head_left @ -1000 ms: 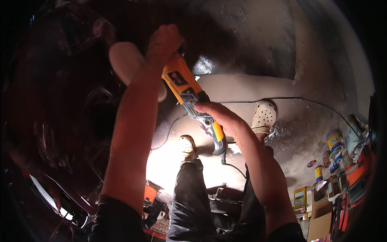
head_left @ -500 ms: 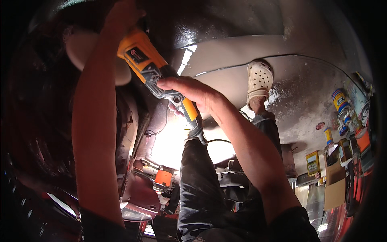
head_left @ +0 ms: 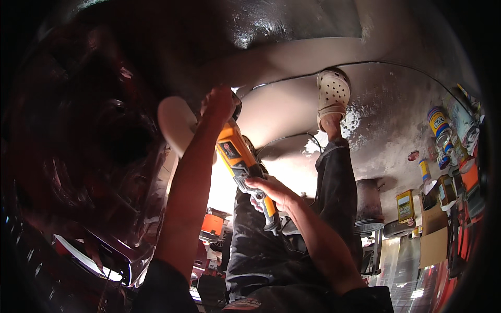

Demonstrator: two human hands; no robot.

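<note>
I hold a yellow and black polisher (head_left: pixel 232 148) across the middle of the view, its rear end pointing toward my lap. My left hand (head_left: pixel 217 104) is closed at its front end, beside the head; the grip under those fingers is mostly hidden. My right hand (head_left: pixel 275 192) wraps round the rear handle, thumb along the top. A round white pad (head_left: pixel 175 121) on the polisher faces left, toward a glossy dark red car body (head_left: pixel 78 172). Whether the pad touches the car cannot be made out, as my left forearm covers part of it.
A black cord (head_left: pixel 383 62) curves over the wet-looking floor (head_left: pixel 386 120), past my foot in a beige clog (head_left: pixel 334 94). Cans (head_left: pixel 438 122), bottles and a cardboard box (head_left: pixel 434 240) stand along the right. A dark bucket (head_left: pixel 369 203) is beyond my leg.
Both hands have drawn the polisher nearer to me, its front end shifting rightward. More of the white pad shows. The grip of both hands is kept.
</note>
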